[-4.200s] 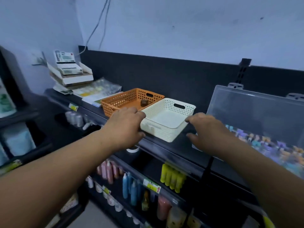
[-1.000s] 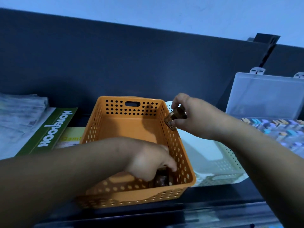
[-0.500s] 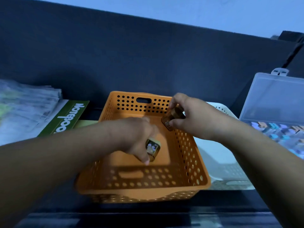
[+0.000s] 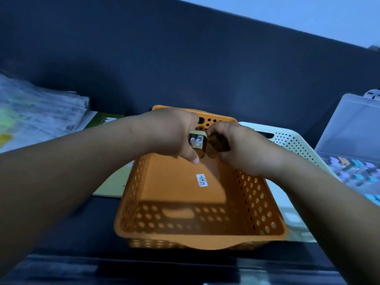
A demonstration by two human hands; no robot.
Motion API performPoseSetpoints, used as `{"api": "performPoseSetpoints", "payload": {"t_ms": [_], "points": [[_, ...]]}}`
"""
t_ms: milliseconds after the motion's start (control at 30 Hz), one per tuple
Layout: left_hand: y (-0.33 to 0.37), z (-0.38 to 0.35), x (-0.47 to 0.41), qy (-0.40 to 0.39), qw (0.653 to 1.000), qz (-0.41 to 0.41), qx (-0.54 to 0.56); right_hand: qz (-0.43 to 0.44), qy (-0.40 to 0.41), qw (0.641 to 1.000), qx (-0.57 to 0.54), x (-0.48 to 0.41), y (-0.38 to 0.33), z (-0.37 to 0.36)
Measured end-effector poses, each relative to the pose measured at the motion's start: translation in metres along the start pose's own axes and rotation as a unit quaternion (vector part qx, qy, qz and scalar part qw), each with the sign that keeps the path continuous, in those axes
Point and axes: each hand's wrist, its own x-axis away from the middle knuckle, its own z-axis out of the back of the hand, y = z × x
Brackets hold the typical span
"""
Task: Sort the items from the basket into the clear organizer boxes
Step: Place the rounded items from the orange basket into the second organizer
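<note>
An orange perforated basket (image 4: 257,202) stands on the dark shelf in front of me; only a small white barcode sticker (image 4: 202,180) shows on its floor. Above its far half, my left hand (image 4: 170,134) grips a small gold-edged brown item (image 4: 197,143). My right hand (image 4: 244,151) holds a second small dark brown item (image 4: 218,145) right beside the first; the two nearly touch. At the right edge lies a clear organizer box (image 4: 353,167) with its lid (image 4: 353,130) raised and many small coloured pieces inside.
A white perforated basket (image 4: 292,140) sits right of the orange one, touching it. At the left are a stack of plastic-wrapped papers (image 4: 39,116) and a green notebook (image 4: 104,119). A dark back panel (image 4: 185,64) rises behind the shelf.
My left hand has lifted its item out of the basket's near end up to the right hand's item. The view has tilted and moved closer.
</note>
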Motion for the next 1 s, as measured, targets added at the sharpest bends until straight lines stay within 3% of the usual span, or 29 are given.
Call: {"api": "performPoseSetpoints", "payload": {"t_ms": [133, 400, 667, 867, 1000], "points": [[0.007, 0.013, 0.007, 0.029, 0.997, 0.007, 0.073, 0.004, 0.035, 0.999, -0.022, 0.013, -0.001, 0.01], [0.08, 0.044, 0.018, 0.079, 0.99, -0.05, 0.101, -0.011, 0.128, 0.983, -0.131, 0.074, 0.036, 0.055], [0.253, 0.009, 0.027, 0.161, 0.968, -0.186, 0.049, -0.103, 0.141, 0.939, -0.295, 0.219, 0.119, 0.107], [0.395, -0.032, 0.033, 0.18, 0.939, -0.292, 0.003, -0.172, 0.166, 0.913, -0.329, 0.348, 0.194, 0.137], [0.467, -0.057, 0.032, 0.17, 0.923, -0.345, 0.028, -0.209, 0.163, 0.91, -0.318, 0.408, 0.234, 0.15]]}}
